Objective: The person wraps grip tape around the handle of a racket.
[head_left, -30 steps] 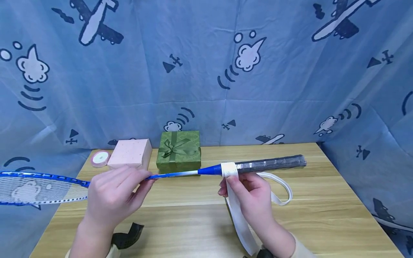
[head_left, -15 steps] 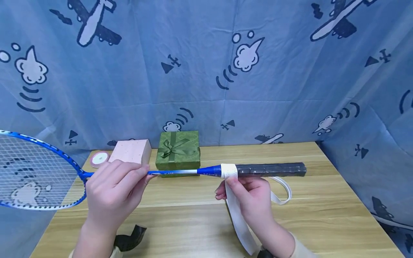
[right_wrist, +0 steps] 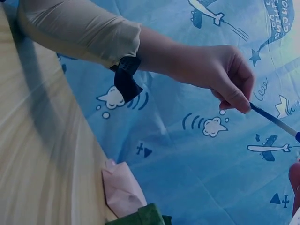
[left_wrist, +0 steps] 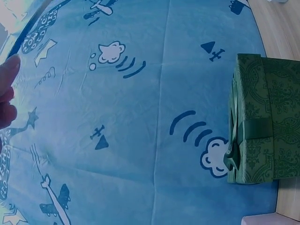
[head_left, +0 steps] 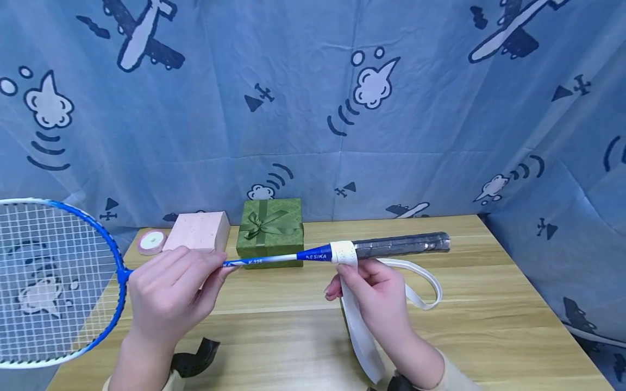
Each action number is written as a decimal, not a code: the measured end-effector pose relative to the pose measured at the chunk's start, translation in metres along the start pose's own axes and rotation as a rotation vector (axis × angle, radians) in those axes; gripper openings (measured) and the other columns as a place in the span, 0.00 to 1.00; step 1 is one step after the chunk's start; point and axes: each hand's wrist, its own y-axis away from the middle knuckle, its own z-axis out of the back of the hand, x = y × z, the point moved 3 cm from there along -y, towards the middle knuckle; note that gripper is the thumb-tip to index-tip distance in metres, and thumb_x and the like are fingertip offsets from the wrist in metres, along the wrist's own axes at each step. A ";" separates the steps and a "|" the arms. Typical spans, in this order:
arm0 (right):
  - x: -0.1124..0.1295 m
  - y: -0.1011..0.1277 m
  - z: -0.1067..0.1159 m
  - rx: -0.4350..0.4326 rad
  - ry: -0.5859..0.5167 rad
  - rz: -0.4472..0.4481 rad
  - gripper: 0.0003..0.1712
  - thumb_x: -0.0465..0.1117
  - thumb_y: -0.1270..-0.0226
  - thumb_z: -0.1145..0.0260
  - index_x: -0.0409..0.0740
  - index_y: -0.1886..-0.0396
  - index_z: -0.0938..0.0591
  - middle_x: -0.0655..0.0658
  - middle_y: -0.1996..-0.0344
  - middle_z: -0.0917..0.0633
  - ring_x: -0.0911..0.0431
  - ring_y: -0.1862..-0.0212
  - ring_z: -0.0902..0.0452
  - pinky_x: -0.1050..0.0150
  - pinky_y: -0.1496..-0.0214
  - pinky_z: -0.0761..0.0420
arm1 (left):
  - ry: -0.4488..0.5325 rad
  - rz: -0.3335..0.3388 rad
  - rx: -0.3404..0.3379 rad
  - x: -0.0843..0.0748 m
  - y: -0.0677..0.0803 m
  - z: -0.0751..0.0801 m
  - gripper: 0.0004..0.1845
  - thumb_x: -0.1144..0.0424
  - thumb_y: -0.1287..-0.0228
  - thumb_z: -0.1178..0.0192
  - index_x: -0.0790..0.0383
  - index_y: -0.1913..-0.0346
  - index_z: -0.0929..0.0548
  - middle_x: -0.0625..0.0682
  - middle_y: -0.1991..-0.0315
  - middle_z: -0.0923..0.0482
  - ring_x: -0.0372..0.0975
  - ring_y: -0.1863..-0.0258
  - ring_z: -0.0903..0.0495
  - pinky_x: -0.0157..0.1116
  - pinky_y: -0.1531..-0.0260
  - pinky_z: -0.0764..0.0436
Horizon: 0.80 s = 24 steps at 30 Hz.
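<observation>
The racket is held level above the bench. The left hand pinches its thin shaft near the head; the right hand curls its fingers round the white tape just under the handle. Judging by this, the wrapping has barely begun: only one white band sits at the handle's inner end, and the dark rest is bare. The tape's lower end runs out of frame, and the racket head is cut off at the left.

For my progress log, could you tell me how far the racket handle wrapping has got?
Done: one white turn at the handle's top. In hand: the right hand pinches the white tape; the left hand holds the shaft. Left: the dark handle remains bare.
</observation>
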 end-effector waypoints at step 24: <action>-0.002 0.001 0.003 -0.001 -0.199 0.031 0.09 0.24 0.25 0.42 0.33 0.60 0.16 0.45 0.79 0.12 0.56 0.76 0.13 0.57 0.71 0.12 | 0.061 -0.012 0.077 -0.002 0.007 -0.005 0.16 0.60 0.25 0.40 0.63 0.71 0.10 0.51 0.74 0.15 0.44 0.82 0.19 0.46 0.81 0.19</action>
